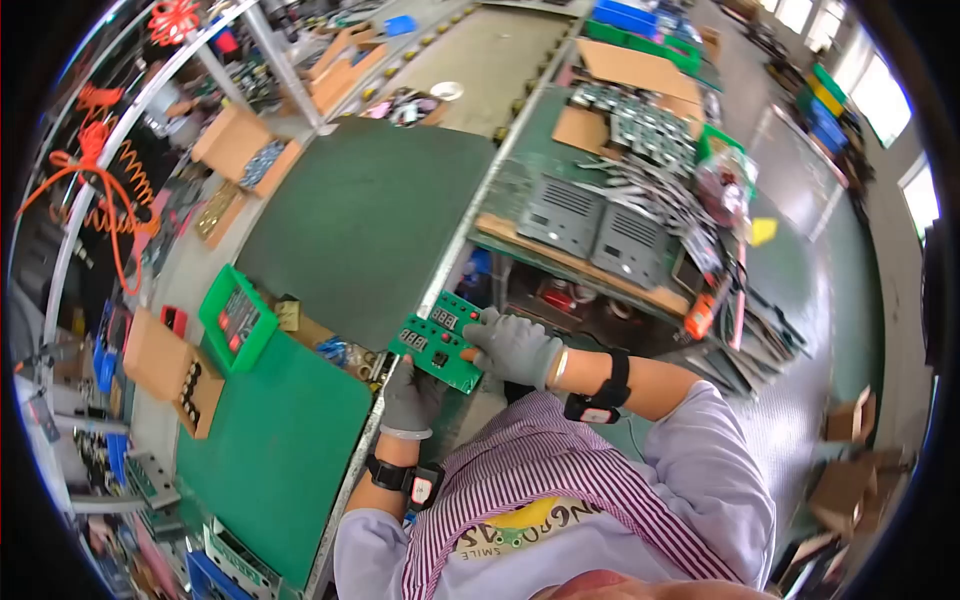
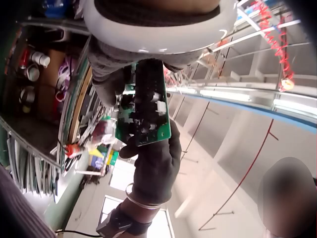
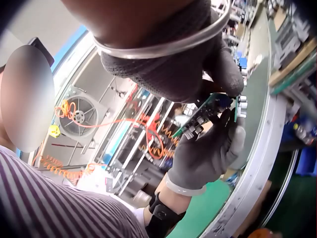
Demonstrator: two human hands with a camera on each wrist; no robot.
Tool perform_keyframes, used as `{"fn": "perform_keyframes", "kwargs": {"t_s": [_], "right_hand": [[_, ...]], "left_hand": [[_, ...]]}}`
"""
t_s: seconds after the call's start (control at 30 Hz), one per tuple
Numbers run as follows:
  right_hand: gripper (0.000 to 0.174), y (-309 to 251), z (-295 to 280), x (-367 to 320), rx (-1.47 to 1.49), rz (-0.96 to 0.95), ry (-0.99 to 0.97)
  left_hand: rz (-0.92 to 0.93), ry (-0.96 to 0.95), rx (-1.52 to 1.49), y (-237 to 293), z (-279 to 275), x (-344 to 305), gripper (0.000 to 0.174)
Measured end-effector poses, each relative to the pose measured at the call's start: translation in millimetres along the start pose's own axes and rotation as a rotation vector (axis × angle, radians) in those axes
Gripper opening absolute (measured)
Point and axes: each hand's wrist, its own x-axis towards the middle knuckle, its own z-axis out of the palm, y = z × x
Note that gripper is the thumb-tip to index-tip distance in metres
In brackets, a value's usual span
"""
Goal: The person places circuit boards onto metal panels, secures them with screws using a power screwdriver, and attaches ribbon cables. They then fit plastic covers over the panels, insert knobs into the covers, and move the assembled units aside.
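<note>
A green circuit board (image 1: 455,368) with digit displays is held in front of the striped apron, its face up in the head view. Beside it lies what looks like a second board section (image 1: 455,308); whether they are joined I cannot tell. My left hand (image 1: 410,398), in a grey glove, grips the near lower edge. Gloved too, my right hand (image 1: 515,348) pinches the right side. The left wrist view shows the board's component side (image 2: 162,131) between the left hand (image 2: 106,74) and right hand (image 2: 156,171). In the right wrist view, hands partly hide the board (image 3: 200,115).
A green mat (image 1: 280,440) covers the bench at left, with a green bin (image 1: 238,318) and an open cardboard box (image 1: 200,395) along it. Grey vented panels (image 1: 560,215) and metal parts lie on the right bench. Orange coiled hoses (image 1: 90,170) hang at the far left.
</note>
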Motion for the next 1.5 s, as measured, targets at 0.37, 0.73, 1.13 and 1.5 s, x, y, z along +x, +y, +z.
{"fn": "perform_keyframes", "kwargs": {"t_s": [0.37, 0.73, 1.13, 1.5], "right_hand": [[0.024, 68.0, -1.9, 276.6, 0.224, -0.181, 0.189], [0.031, 80.1, -4.7, 264.7, 0.346, -0.166, 0.182], [0.03, 272.4, -10.7, -85.4, 0.461, 0.728, 1.079], [0.075, 392.0, 2.1, -189.4, 0.003, 1.335, 0.643]], "left_hand": [[0.193, 0.431, -0.067, 57.9, -11.5, 11.7, 0.06], [-0.062, 0.329, 0.109, 79.9, 48.2, 40.3, 0.049], [-0.774, -0.477, -0.172, 7.9, 140.0, 174.6, 0.068], [-0.872, -0.51, -0.116, -35.7, 198.9, 199.2, 0.074]]}}
